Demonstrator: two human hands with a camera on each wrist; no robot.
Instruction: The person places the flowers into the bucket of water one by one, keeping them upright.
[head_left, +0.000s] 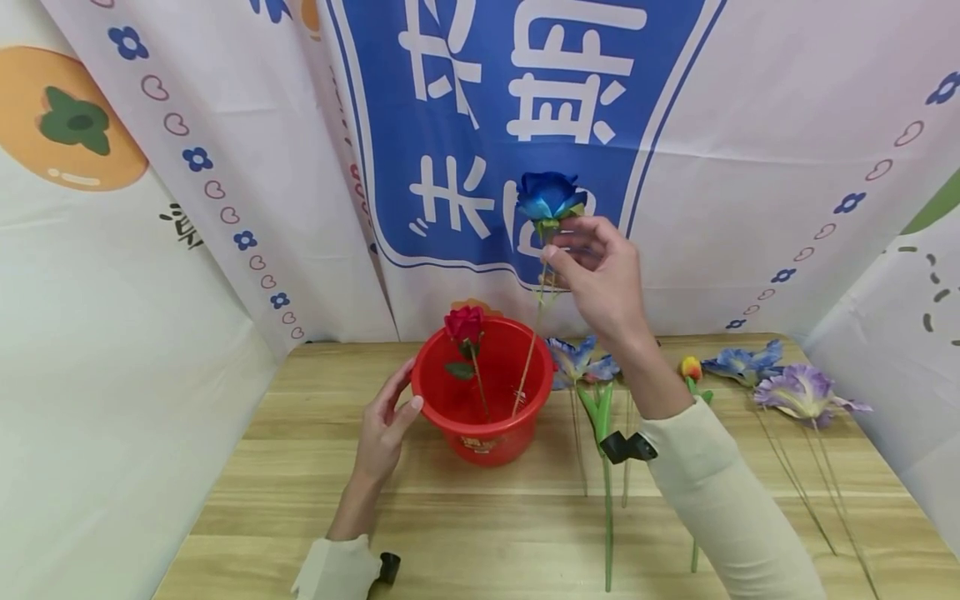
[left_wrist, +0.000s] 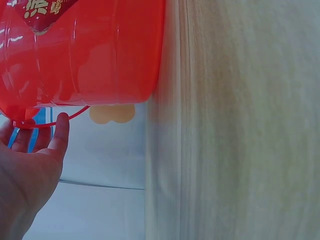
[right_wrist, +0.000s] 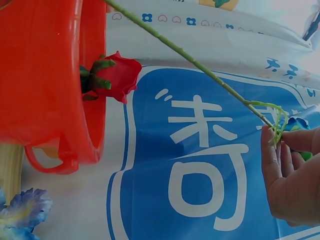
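Wood tbl (head_left: 315, 475) | red bkt (head_left: 498, 448) | R of bkt: blue flwr (head_left: 573, 360), grn stem (head_left: 608, 508), tulip (head_left: 691, 368), 2nd blue flwr (head_left: 744, 364), prpl flwr (head_left: 804, 393)

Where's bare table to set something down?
Bare tabletop: left of the left hand, out to the table's left edge; also in front of the red bucket, between the left sleeve and the leafy green stem. Crowded: right of the bucket, where a purple flower, blue flower and stems lie.
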